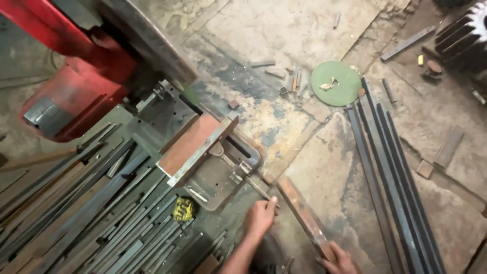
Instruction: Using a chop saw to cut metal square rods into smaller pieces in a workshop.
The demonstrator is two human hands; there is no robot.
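Nearest to me, at the bottom edge of the view, my right hand (339, 261) rests on the near end of a rusty flat bar (304, 215) that lies on the concrete floor (324, 167) and runs away from me toward the vise (203, 152) of the red chop saw (76, 86). The fingers press down over the bar's end, though I cannot tell whether they wrap right around it, since the frame cuts the hand off. My left hand (259, 217) is closed around the crank handle (256, 187) of the vise screw, thumb up along it. To do this well, I judge I should keep the bar flat and square against the vise's fixed face, hold its free end steady with the right hand so it does not swing, and turn the crank firmly with the left without jerking, keeping my fingers clear of the jaws. The bar's far end lies just beside the crank, between my two hands, and its near end is under my right palm. To my left a heap of cut grey strips (91, 213) covers the floor, with a yellow tape measure (184, 209) lying on them just left of my left hand. Long dark bars (390, 177) lie well apart to the right, below a green disc (336, 83).
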